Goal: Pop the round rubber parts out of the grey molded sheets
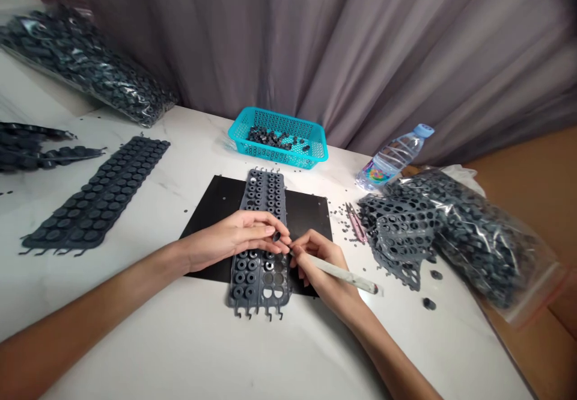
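My left hand (238,237) is closed in a pinch on a small black rubber cap (277,236), above a dark grey rubber sheet of round caps (246,276). My right hand (322,261) grips a pale pen-like tool (347,275), its tip pointing at the cap and its rear end toward the right. The sheet lies lengthwise over a black mat (211,207). Several round holes stand open at the sheet's near right corner, while caps fill the left columns. My hands hide the sheet's middle.
A turquoise basket (279,154) holds loose caps. Another capped sheet (99,195) lies left, below a plastic bag of black parts (90,63). Pink-handled snips (357,224), punched-out sheets (401,231), a water bottle (394,156) and a second filled bag (487,243) lie right.
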The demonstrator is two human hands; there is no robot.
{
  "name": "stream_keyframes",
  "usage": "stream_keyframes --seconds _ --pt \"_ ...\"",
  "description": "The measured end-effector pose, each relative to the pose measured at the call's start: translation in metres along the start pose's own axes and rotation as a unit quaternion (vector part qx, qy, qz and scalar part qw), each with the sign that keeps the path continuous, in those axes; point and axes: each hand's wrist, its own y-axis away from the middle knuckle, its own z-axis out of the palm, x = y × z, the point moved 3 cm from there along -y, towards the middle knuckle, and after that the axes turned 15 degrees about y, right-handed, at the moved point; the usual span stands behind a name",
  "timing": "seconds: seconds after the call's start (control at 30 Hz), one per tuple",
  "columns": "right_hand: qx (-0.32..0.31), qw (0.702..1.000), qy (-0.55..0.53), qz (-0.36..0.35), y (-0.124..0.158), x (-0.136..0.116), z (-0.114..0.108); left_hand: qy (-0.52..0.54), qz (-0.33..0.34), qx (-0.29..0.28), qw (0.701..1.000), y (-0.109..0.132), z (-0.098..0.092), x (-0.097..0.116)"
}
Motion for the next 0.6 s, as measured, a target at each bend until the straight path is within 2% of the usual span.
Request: stream_keyframes --seconds 0.1,0.2,0.27,0.3,0.37,0.4,0.5,0.6 --pt "0.0 1.0 0.006 0.003 0.0 0.001 0.001 -0.014 0.063 0.034 0.997 -0.007 -0.004 0.021" --pt "-0.001 1.0 0.006 0.001 0.0 0.0 0.002 -0.095 0.18 0.072 0.976 -0.034 -0.019 0.063" --pt "0.002 1.0 -0.003 0.004 -0.001 -0.002 0.002 -0.223 0.269 0.136 0.927 -0.062 -0.036 0.096" --pt "0.005 1.0 -0.008 0.008 -0.001 -0.002 0.002 -0.301 0.307 0.176 0.886 -0.077 -0.046 0.111" --pt "0.013 1.0 -0.019 0.018 -0.002 -0.003 0.002 -0.436 0.333 0.231 0.804 -0.107 -0.062 0.135" --pt "0.014 0.999 -0.023 0.022 -0.002 -0.004 0.002 -0.455 0.329 0.232 0.794 -0.121 -0.07 0.142" --pt "0.014 0.999 -0.034 0.026 -0.002 -0.004 0.002 -0.484 0.332 0.237 0.775 -0.143 -0.079 0.147" --pt "0.016 0.999 -0.033 0.023 -0.003 -0.003 0.001 -0.502 0.33 0.229 0.766 -0.13 -0.067 0.125"
